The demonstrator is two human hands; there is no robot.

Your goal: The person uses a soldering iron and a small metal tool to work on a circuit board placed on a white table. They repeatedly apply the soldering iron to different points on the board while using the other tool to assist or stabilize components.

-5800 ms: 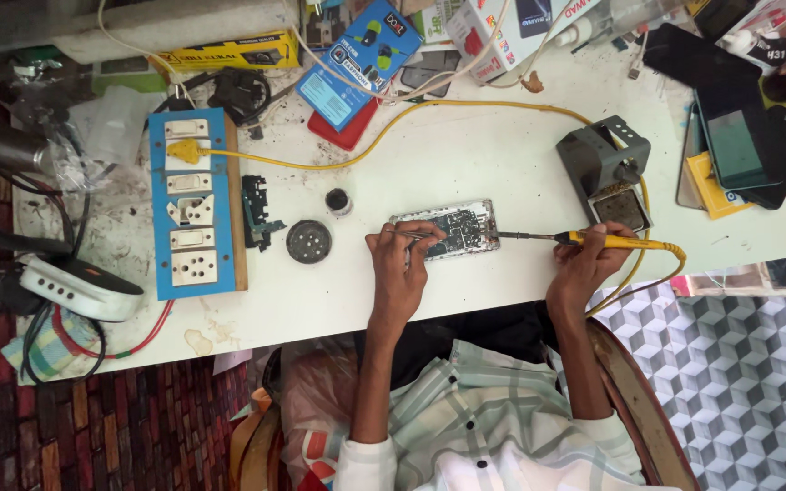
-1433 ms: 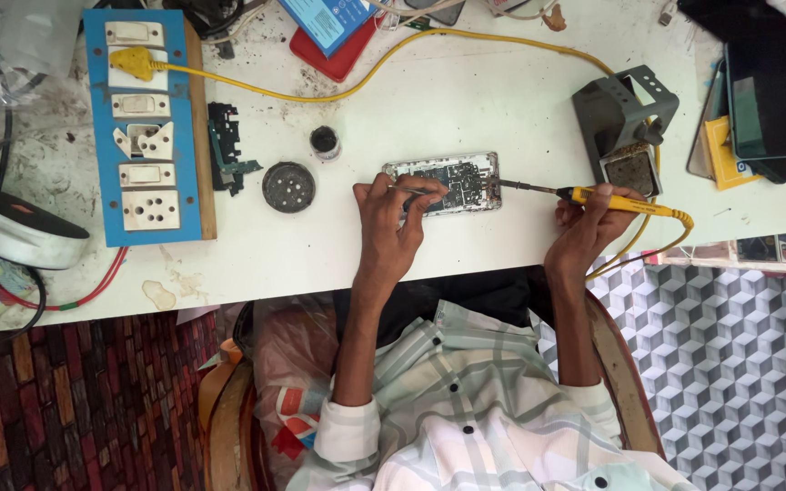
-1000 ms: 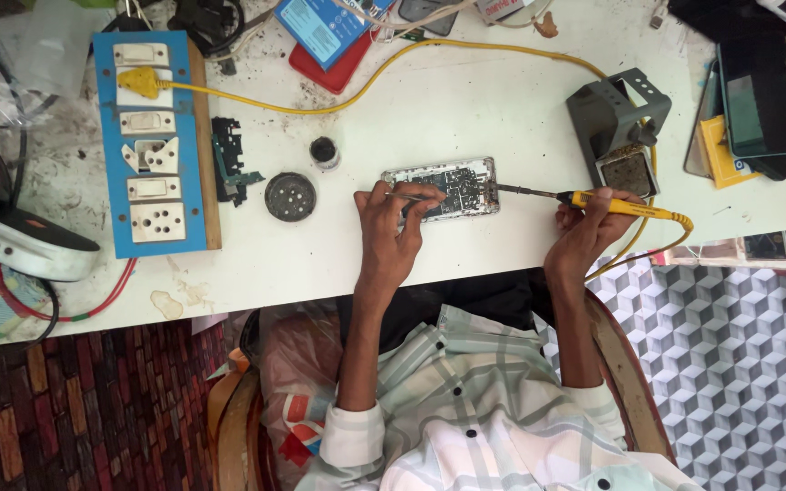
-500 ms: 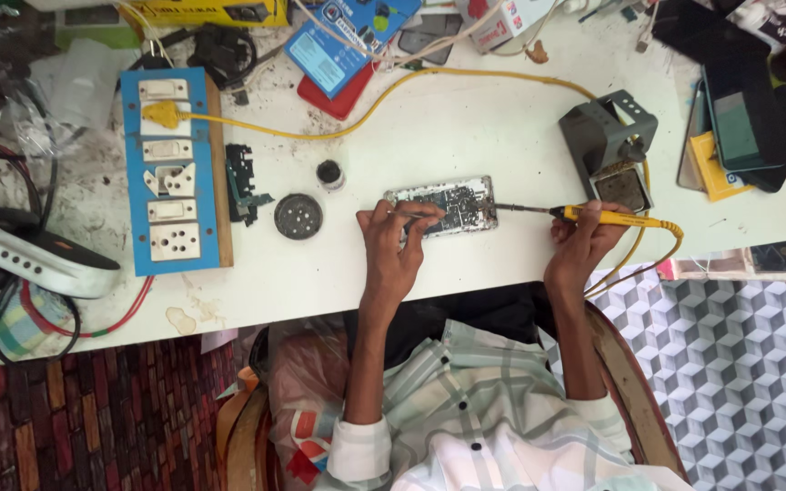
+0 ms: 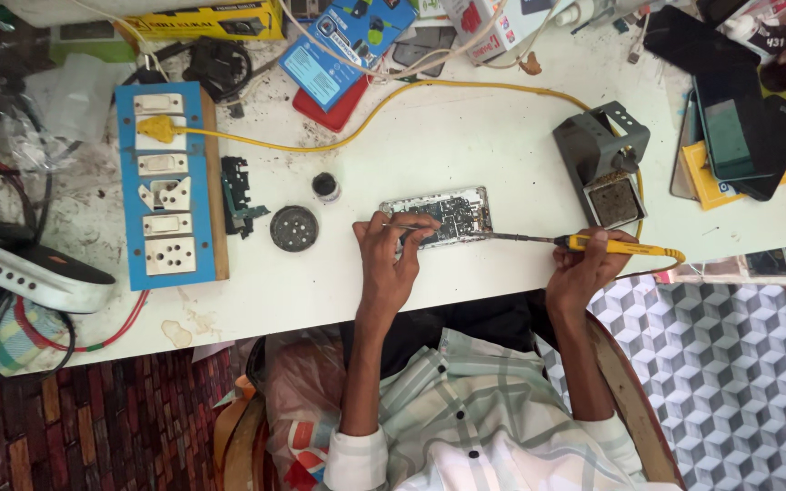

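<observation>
— White worktop, near edge: what are the hands doing?
— Left hand is pinching thin tweezers onto the opened silver phone's circuit board; right hand is gripping the yellow-handled soldering iron, tip now touching the board, unlike seconds ago.

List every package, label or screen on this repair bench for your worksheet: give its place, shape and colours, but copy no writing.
Yellow box: far edge, left; long, flat, dark print.
Blue package: far edge, centre; flat rectangle over a red one.
White carton: far edge; red marks.
Phone screens: far right; dark rectangles stacked on a yellow box.
</observation>
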